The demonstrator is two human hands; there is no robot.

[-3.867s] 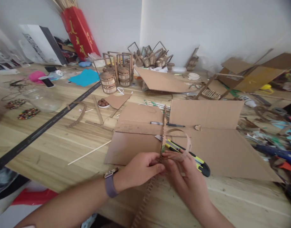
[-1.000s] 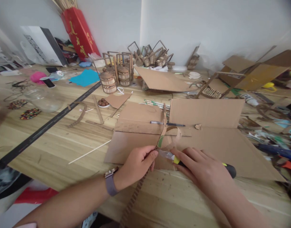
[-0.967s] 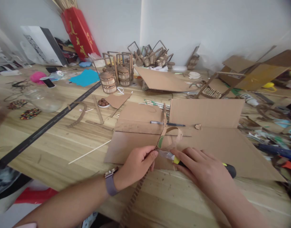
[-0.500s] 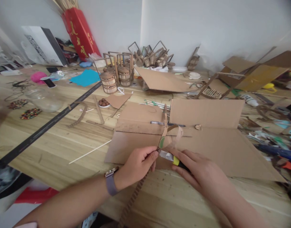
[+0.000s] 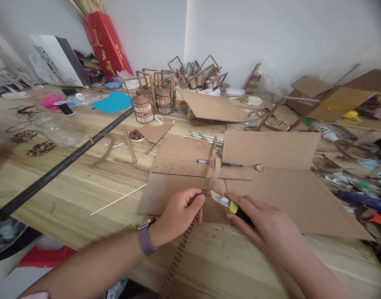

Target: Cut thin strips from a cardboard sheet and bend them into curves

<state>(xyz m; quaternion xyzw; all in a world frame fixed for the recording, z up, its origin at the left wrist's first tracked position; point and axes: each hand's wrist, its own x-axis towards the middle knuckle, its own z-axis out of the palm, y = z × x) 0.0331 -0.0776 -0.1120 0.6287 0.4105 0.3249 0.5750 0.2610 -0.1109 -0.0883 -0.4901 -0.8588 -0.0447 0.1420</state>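
Between its thumb and fingers, my left hand (image 5: pixel 182 211) pinches a long strip of brown cardboard (image 5: pixel 181 251) with ridges across it. One end hangs toward me past the table edge; the other rises beyond the fingers, where a thin peeled band of paper (image 5: pixel 214 176) curls beside it. My right hand (image 5: pixel 267 222) is closed around a utility knife (image 5: pixel 237 209) with a yellow and black handle. Its blade points left, a little to the right of my left fingertips and apart from the strip. Below both lies a flat piece of cardboard (image 5: pixel 271 199).
A pen (image 5: pixel 230 165) lies on the cardboard. Small lidded baskets (image 5: pixel 143 109) stand at the back beside blue sheets (image 5: pixel 112 101). To the left are a glass jar (image 5: pixel 61 131), a black strip (image 5: pixel 59 166) and a thin stick (image 5: pixel 117 199). Scraps clutter the right side.
The knife blade has moved away to the right from the strip and my left fingertips. The strip's far end and the curled paper band have shifted slightly left.
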